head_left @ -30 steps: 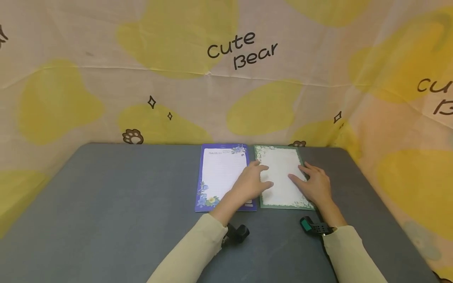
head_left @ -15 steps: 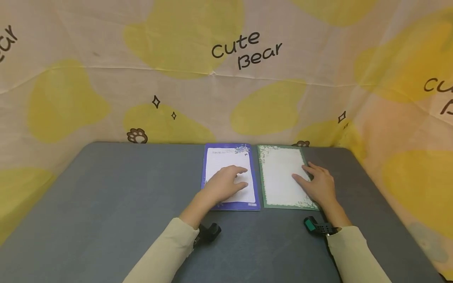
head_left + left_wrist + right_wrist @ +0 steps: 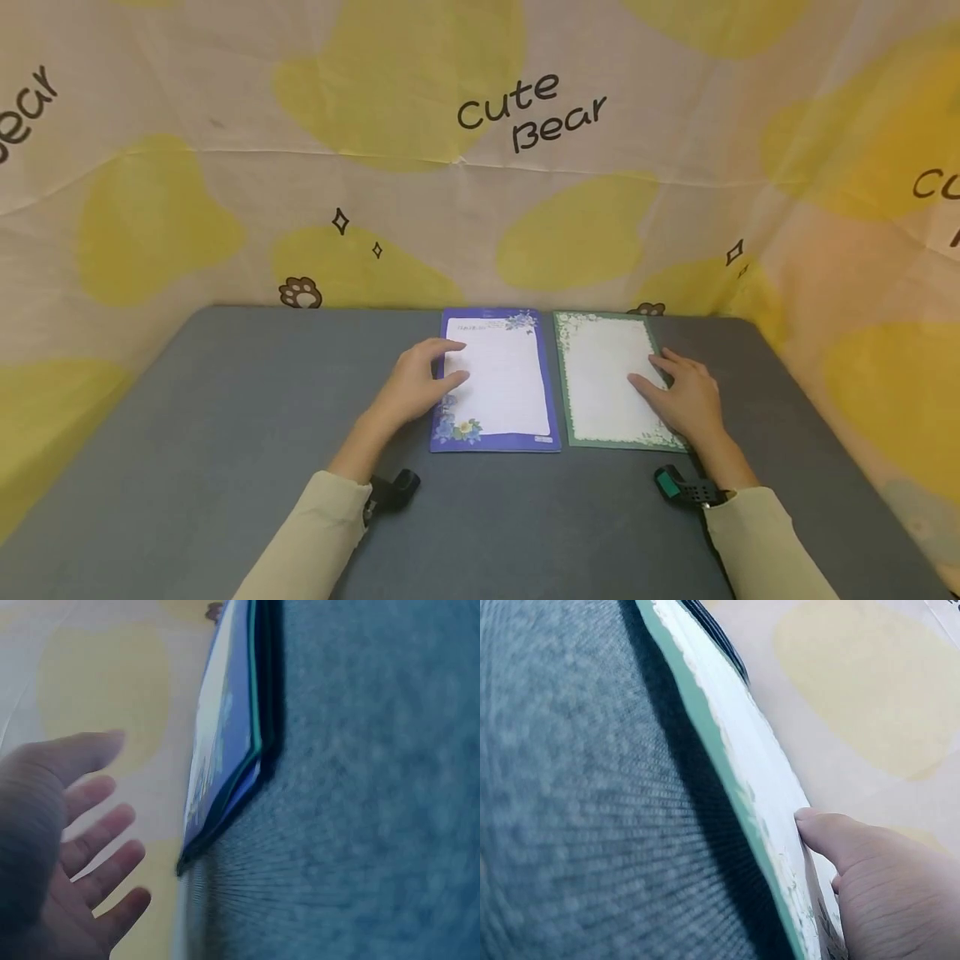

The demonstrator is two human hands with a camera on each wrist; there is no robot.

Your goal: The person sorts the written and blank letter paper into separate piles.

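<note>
On the grey table lie two sheets or pads of writing paper side by side. A purple-bordered writing pad [image 3: 498,383] with blue flowers is on the left, its layers parting slightly at a near corner in the left wrist view. To its right is the green-bordered writing paper [image 3: 603,383] with white flowers. My left hand [image 3: 412,383] hovers at the purple pad's left edge, fingers spread and holding nothing. At the green paper's right edge is my right hand [image 3: 686,400], its thumb [image 3: 829,832] over the white page and its other fingers along the border.
A grey table top [image 3: 285,400] extends to both sides of the papers and in front of them. Behind it hangs a patterned cloth [image 3: 405,100] with yellow patches and lettering. Black wrist devices sit below both hands.
My left hand has moved left, from the green paper's left edge across the purple pad to that pad's left edge. My right hand stays by the green paper.
</note>
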